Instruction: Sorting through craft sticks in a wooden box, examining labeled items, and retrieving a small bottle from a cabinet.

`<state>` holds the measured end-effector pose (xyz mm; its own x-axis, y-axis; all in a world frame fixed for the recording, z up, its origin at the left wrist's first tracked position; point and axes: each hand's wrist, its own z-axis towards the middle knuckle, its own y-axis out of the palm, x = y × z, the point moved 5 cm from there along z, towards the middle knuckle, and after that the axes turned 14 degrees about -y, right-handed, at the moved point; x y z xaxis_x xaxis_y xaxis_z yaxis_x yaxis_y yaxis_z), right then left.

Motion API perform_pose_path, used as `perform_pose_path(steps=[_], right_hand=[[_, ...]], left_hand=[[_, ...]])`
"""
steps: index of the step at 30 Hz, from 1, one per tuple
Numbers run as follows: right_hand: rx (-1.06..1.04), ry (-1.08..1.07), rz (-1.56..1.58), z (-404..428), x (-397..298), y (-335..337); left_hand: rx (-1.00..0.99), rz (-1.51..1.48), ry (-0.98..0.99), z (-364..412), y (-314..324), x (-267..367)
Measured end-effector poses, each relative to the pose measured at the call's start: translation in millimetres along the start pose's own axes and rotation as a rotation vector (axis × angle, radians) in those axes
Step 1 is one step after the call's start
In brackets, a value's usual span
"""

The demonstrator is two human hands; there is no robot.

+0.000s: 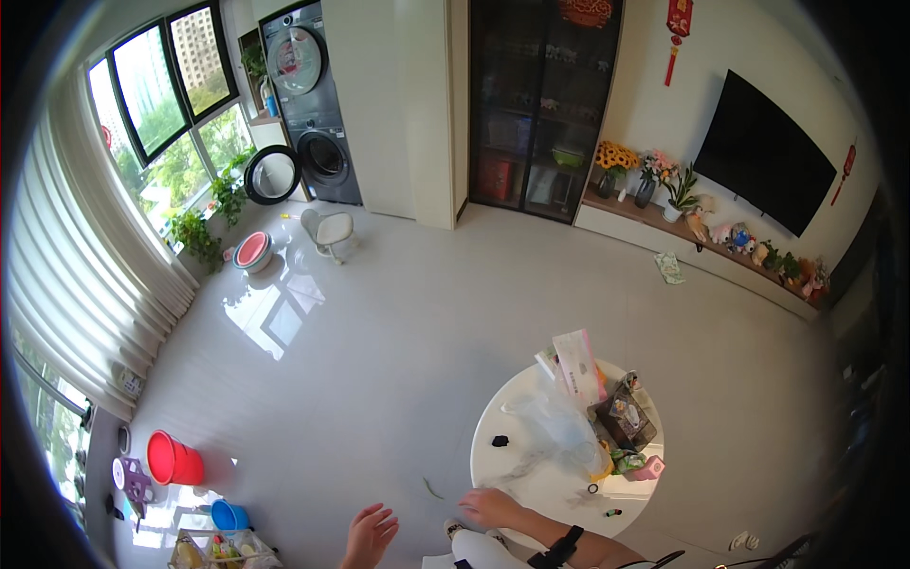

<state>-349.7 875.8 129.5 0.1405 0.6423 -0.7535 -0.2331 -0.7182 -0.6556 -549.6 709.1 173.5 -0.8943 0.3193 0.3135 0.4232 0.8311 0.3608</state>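
Observation:
My left hand (370,535) is raised over the floor at the bottom, its fingers apart and nothing in it. At the near left edge of a round white marble-look table (501,473), my right hand (490,508) reaches in with fingers bent. Whether it holds anything cannot be made out. A thin green strip (431,488), like a leaf or stalk, lies on the floor between the hands. On the table are a small black item (500,441), a clear plastic bag (565,430), a dark box (625,419), a pink carton (648,469) and a small dark tube (613,513).
At the left stand a red bucket (175,459), a purple stool (132,479), a blue bucket (229,515) and a wire basket (224,548). Farther off are stacked basins (253,251), a small chair (330,231), the washer's swung-out door (273,175) and a cloth (669,269).

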Motion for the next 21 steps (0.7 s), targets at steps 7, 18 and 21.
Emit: perform_pose_path(steps=[7,18,21], right_hand=[[-0.178,0.063,-0.189,83.3,-15.6,-37.9],[-0.279,0.112,-0.144,258.3,50.3,-59.4],[-0.379,0.13,-0.137,329.4,36.4,-80.9]], left_hand=[[-0.119,0.045,0.111,3.3,-18.9,62.6],[-0.262,-0.144,0.22,97.1,-30.3,268.2],[-0.375,-0.224,0.234,106.3,-31.5,327.0]])
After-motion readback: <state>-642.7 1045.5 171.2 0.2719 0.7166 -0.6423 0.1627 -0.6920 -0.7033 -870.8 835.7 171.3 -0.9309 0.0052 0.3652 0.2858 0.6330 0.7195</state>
